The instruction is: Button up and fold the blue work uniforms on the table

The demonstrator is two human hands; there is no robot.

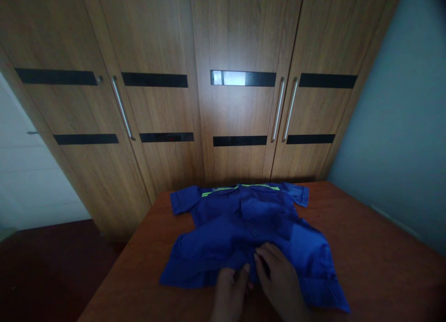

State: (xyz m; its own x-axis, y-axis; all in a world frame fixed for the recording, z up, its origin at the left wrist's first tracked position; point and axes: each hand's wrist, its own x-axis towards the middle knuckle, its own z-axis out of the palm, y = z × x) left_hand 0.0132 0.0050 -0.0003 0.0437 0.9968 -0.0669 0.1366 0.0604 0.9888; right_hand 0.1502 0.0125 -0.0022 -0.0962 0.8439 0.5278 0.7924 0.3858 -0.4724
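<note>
A blue short-sleeved shirt (216, 238) with yellow-green strips across its chest lies spread on the reddish-brown table (139, 266), its collar end toward the wardrobe. At the near hem, by the front opening, my left hand (232, 285) pinches the fabric between thumb and fingers. Just to its right, my right hand (278, 275) also grips the shirt's front edge with bent fingers. A button shows on the front a little above my hands. Whatever small part lies between the fingertips is hidden.
Behind the table stands a wooden wardrobe (237, 108) with metal handles and black strips. A pale blue wall (400, 150) borders the right side. Left of the table are a dark red floor (59, 266) and a white door (31, 173).
</note>
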